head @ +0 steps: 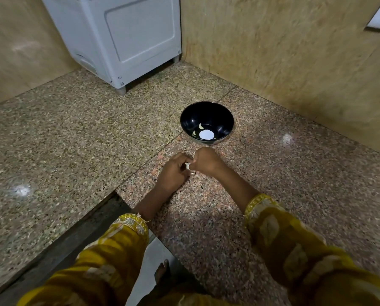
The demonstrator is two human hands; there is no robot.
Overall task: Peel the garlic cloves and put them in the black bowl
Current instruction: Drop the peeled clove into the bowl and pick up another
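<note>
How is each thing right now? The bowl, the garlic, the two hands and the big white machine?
black bowl: upright on the stone surface, almost empty.
peeled cloves: a few lying in the bowl's bottom.
garlic clove: held between both hands, outside the bowl; how far peeled, cannot tell.
left hand: fingers curled, pinching the clove.
right hand: fingers curled, pinching the clove.
white machine: standing in the corner, panel shut.

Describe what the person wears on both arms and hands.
The left sleeve and right sleeve are loose, mustard-yellow and printed with pale leaf-like shapes. Each ends short of the wrist in a band of lighter embroidered trim: the left cuff and the right cuff. A thin thread seems to hang at the left cuff. The left hand and right hand are bare, with no gloves.
</note>
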